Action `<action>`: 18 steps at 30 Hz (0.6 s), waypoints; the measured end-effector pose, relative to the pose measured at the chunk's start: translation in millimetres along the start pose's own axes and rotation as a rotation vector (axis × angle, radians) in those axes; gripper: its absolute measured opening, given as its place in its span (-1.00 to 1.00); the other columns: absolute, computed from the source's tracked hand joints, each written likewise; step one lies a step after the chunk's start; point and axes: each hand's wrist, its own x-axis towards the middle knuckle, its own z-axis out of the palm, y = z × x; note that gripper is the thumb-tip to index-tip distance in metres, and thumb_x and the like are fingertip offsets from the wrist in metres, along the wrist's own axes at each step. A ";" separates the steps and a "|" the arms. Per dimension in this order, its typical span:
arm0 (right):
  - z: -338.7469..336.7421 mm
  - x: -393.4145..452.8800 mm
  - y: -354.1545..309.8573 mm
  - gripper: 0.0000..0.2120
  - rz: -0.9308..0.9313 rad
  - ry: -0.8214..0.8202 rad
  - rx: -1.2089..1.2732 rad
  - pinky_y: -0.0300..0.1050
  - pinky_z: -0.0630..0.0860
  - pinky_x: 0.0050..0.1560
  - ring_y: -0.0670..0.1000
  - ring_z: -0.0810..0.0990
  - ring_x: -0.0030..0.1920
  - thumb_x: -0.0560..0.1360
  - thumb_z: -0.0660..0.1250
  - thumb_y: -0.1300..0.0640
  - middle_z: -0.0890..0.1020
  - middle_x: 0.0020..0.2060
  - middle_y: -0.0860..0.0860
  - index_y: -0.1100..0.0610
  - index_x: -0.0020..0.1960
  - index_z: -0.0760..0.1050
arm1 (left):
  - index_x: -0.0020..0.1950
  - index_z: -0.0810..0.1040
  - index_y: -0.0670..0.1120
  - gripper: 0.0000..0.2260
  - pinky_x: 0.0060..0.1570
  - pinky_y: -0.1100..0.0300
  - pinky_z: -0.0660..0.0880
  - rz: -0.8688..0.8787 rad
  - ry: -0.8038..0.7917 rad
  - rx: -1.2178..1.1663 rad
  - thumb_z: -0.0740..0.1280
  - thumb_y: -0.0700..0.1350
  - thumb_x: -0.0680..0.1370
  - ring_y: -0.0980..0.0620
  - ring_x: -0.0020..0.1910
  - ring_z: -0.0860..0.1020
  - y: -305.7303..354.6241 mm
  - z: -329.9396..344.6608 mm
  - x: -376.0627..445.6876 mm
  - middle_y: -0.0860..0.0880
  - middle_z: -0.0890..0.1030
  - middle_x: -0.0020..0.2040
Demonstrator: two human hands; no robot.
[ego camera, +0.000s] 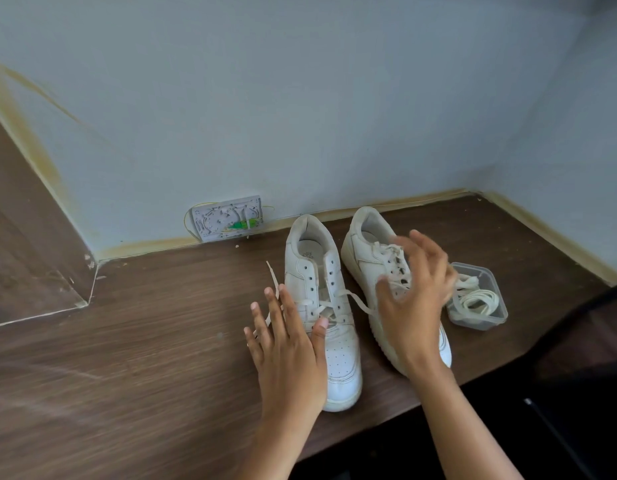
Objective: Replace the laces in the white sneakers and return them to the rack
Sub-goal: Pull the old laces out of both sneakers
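On the dark wood floor [144, 341], in the corner by the pale wall, I have the 2 white sneakers standing side by side, toes toward me and heels toward the wall. Their long axes run nearly straight away from me, the right one angled a little to the left at the heel.

The left sneaker [329, 306] lies directly ahead of my left hand [286, 344], which is nearer to it than the right. That hand is flat and open, fingers straight and spread, its thumb lying against the shoe's side just below the lowest lace crossings, its fingers on the floor side over a loose lace end [273, 275] that trails out to the left. Only the lower eyelets of this shoe are threaded; the upper ones are bare.

My right hand [416, 289] hovers over the right sneaker [372, 258], fingers spread and loosely curved, gripping nothing that I can see. It is motion-blurred, so I cannot tell whether a fingertip touches the laces there. That shoe looks fully laced.

Just beside the right sneaker, on its far right, sits a clear plastic tub [487, 299] holding a coil of cream laces [473, 297], which I judge to be the replacements. No rack is in view.

My judgement: unlacing is under way, and the left shoe's laces, between my 2 hands, are the nearer thing to pull next.
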 end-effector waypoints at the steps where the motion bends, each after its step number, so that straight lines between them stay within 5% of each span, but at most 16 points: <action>1: 2.0 -3.5 -3.3 -0.65 -0.083 -0.068 -0.011 -0.09 0.16 0.26 0.08 0.24 0.33 0.43 0.47 0.19 0.33 0.38 -0.10 -0.11 0.15 0.57 | 0.47 -0.45 0.02 -0.28 0.43 0.01 -0.35 0.000 0.008 -0.001 -0.43 0.36 0.41 -0.02 0.49 -0.40 -0.3 0.1 0.1 0.01 -0.37 0.52; 4: 13.5 -18.0 -11.0 -0.88 -0.286 -0.259 -0.115 0.09 0.19 0.30 0.14 0.20 0.38 0.43 0.49 -0.01 0.36 0.41 -0.06 -0.13 -0.03 0.67 | 0.48 -0.44 0.01 -0.27 0.43 0.00 -0.35 0.005 0.020 0.000 -0.41 0.36 0.42 -0.02 0.49 -0.40 -1.2 1.4 0.5 0.00 -0.35 0.53; 8: 26.9 -28.3 -15.8 -0.94 -0.311 -0.343 -0.212 0.17 0.19 0.30 0.14 0.20 0.38 0.41 0.49 0.09 0.41 0.39 -0.04 -0.07 -0.17 0.66 | 0.54 -0.31 -0.04 -0.26 0.48 -0.08 -0.21 0.017 0.052 0.001 -0.35 0.34 0.47 -0.09 0.54 -0.28 -3.6 6.6 1.2 -0.08 -0.19 0.60; 12: 26.0 -24.1 -11.5 -0.86 -0.189 -0.275 -0.001 0.11 0.25 0.24 0.04 0.21 0.31 0.41 0.50 0.19 0.43 0.33 -0.11 -0.05 -0.19 0.64 | 0.59 -0.12 -0.11 -0.28 0.48 -0.19 0.01 0.025 0.069 0.045 -0.26 0.31 0.56 -0.21 0.58 -0.05 -3.2 10.2 0.9 -0.15 0.00 0.61; 18: 3.9 -16.9 -3.1 -0.82 0.113 -0.097 0.284 0.16 0.35 0.30 -0.05 0.26 0.24 0.58 0.32 0.17 0.33 0.29 -0.11 -0.09 -0.11 0.52 | 0.50 -0.41 -0.01 -0.28 0.48 -0.08 -0.26 0.003 0.008 0.007 -0.43 0.35 0.44 -0.11 0.55 -0.32 -0.1 0.8 0.2 -0.06 -0.30 0.58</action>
